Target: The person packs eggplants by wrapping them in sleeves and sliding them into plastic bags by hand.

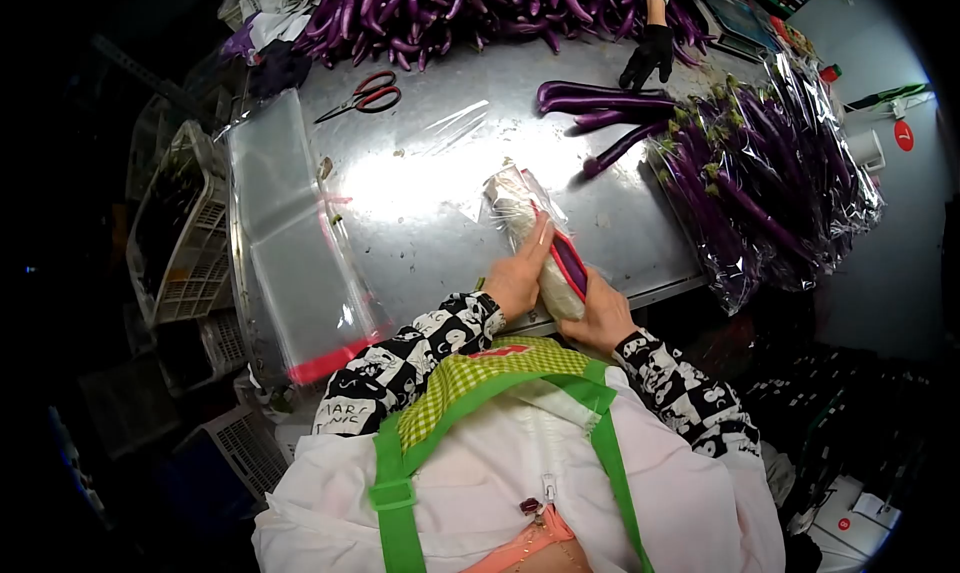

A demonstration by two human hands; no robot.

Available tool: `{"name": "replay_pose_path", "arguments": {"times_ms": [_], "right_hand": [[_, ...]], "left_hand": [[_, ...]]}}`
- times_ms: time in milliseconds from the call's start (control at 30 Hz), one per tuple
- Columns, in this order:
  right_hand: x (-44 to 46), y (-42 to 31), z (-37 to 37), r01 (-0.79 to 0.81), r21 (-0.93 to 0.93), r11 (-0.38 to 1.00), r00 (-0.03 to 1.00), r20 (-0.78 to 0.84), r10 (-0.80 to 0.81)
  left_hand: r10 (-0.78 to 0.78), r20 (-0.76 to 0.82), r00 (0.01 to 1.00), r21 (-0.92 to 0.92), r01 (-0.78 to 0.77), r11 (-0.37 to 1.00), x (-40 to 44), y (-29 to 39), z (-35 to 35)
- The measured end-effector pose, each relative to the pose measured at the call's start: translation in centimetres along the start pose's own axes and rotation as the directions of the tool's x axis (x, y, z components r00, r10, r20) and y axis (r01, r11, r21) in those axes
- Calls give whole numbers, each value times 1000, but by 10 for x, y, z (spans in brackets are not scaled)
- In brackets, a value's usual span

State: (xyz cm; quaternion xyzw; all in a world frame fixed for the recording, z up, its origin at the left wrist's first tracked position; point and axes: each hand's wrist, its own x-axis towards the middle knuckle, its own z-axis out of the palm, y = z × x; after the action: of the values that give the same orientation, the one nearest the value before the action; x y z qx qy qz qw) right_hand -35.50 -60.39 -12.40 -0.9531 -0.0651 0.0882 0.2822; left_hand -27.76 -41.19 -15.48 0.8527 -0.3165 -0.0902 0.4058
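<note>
A long, pale wrapped bundle (515, 205) in clear plastic lies at the near edge of the metal table. My left hand (518, 278) is on its left side, with fingers pressed together against it. Around its lower right side is my right hand (601, 315), fingers closed on it. Between my hands shows a dark purple strip (568, 264) with a red edge. What is inside the pale part is hard to make out. Several loose eggplants (610, 103) rest beyond the bundle to the right.
Eggplants are heaped (430, 13) at the far edge. Red-handled scissors (367, 98) and clear plastic bags (290, 233) lie left on the table (400, 183). Bagged eggplants (760, 183) stand right. Another person's black-gloved hand (650, 57) hovers near the loose eggplants. A crate (190, 243) is far left.
</note>
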Motion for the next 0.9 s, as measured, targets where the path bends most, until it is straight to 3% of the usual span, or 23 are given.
{"name": "replay_pose_path", "arguments": {"times_ms": [33,100,233,300,333,400,433,500,533,567,633,667,700,733,767,833,900], "right_hand": [[5,2,-4,3,-3,1000,1000,-2,-3],[20,-9,-21,34,63,997,999,21,-35],[43,-2,-13,-113,164,980,994,6,114],[40,1,-24,-121,193,974,993,38,116],[26,0,-34,-137,290,947,989,86,116],[-2,7,-40,-206,375,904,969,208,135],[-13,10,-41,-265,355,897,943,289,164],[-20,9,-27,-277,90,957,948,185,258],[-20,4,-19,-280,152,948,956,136,261],[-17,-1,-14,-240,137,961,968,103,228],[-11,-2,-17,-313,179,933,947,135,292],[-6,-3,-21,-300,178,937,952,126,281],[-3,-4,-28,-184,130,974,983,50,179],[-3,-8,-34,-74,73,995,997,-21,75],[-1,-13,-42,-72,68,995,997,-28,74],[4,-27,-62,4,11,1000,1000,-9,-4],[7,-35,-74,26,-9,1000,999,-20,-26]], "left_hand": [[1,-4,1000,1,-1,1000,-3,2,5],[212,86,973,-112,-202,973,-15,12,13],[131,227,965,-117,-106,987,-18,35,3],[213,-44,976,-187,-218,958,-16,31,3],[217,-51,975,-175,-222,959,-18,33,0],[-14,-124,992,-95,2,995,-18,42,-10],[-10,-142,990,-91,-3,996,-12,40,-12],[194,-183,964,363,-117,924,-2,37,-14],[245,-257,935,371,-138,918,8,33,-8],[247,-264,932,375,-137,917,12,32,-6],[156,-236,959,270,-90,959,14,30,1],[30,-175,984,295,23,955,15,33,-2],[34,-182,983,302,23,953,19,36,-6],[-130,-237,963,179,174,968,20,40,-9],[-293,-267,918,42,314,948,22,44,-12],[-264,-302,916,30,286,958,25,40,-14],[-47,-634,772,27,83,996,25,38,-20]]}}
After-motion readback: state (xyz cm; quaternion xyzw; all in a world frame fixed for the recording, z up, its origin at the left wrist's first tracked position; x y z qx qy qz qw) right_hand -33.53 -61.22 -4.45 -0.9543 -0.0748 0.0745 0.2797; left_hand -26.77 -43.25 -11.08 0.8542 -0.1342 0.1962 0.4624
